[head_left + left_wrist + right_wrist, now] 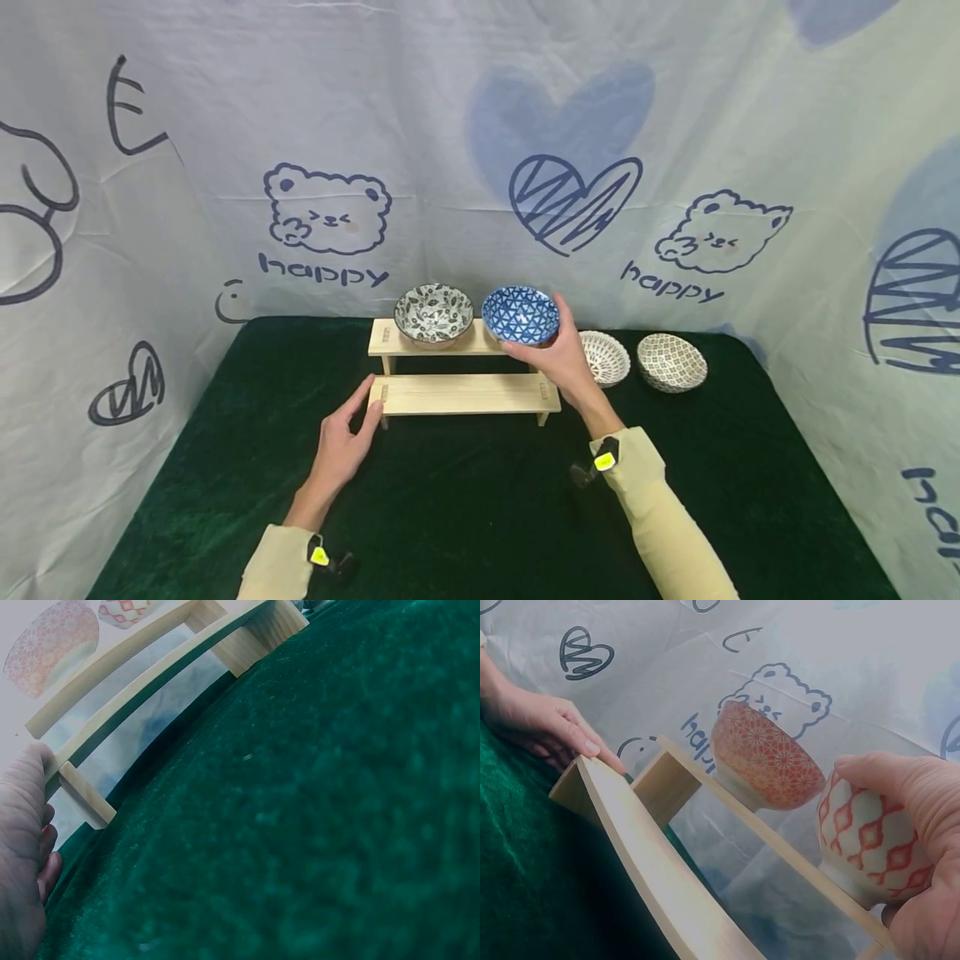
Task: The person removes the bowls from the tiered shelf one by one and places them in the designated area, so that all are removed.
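A two-step wooden stand (465, 394) stands on the green cloth. My left hand (343, 442) holds the left end of its lower step, thumb at the front edge and fingers further back. On the right part of the upper step sits a bowl (521, 316), blue triangles inside and red diamonds outside (870, 840). My right hand (558, 358) grips this bowl at its right side, thumb near the front rim. To its left on the same step is a leaf-patterned bowl (433, 314), with red flowers outside (765, 757).
Right of the stand, a white patterned bowl (606, 358) lies partly behind my right hand. Further right is a bowl with a beige lattice pattern (672, 363). Dark green cloth (480, 517) covers the table, and a printed pale curtain (450, 125) hangs behind and at both sides.
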`<state>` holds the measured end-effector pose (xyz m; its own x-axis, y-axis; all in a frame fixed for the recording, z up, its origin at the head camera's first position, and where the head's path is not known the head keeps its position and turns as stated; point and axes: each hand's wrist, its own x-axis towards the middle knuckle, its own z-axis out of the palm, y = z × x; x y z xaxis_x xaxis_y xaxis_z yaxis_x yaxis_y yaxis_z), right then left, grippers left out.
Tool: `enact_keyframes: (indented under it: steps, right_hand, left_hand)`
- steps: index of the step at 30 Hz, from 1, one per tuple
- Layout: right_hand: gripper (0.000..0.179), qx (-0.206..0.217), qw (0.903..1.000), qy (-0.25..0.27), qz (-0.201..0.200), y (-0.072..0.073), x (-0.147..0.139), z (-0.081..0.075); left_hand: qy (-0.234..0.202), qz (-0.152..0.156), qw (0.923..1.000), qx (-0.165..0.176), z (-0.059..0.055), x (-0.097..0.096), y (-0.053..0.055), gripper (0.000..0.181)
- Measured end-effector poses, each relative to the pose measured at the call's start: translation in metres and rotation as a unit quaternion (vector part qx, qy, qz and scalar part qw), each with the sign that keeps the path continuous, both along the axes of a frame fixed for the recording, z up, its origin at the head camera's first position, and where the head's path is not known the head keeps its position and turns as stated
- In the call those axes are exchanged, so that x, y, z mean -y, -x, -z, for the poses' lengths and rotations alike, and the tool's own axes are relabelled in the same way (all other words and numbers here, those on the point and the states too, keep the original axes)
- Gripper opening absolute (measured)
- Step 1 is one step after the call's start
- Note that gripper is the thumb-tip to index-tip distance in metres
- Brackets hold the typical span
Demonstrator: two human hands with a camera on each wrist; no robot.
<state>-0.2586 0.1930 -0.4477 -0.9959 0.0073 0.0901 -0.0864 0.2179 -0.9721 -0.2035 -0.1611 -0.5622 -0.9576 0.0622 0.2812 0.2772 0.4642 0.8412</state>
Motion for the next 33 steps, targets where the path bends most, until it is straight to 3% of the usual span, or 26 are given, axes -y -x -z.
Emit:
enact_keyframes:
  steps: [21,33]
  right_hand:
    - [0.112,-0.039,0.9966,-0.018,0.07,-0.006,0.004,0.007]
    - [0.107,-0.066,0.9947,0.035,0.071,-0.027,-0.008,0.007]
  left_hand:
    - [0.001,0.001,1.0,-0.009,0.0,0.001,0.0,0.056]
    - [0.003,-0.004,0.9999,-0.013,0.001,0.001,-0.001,0.056]
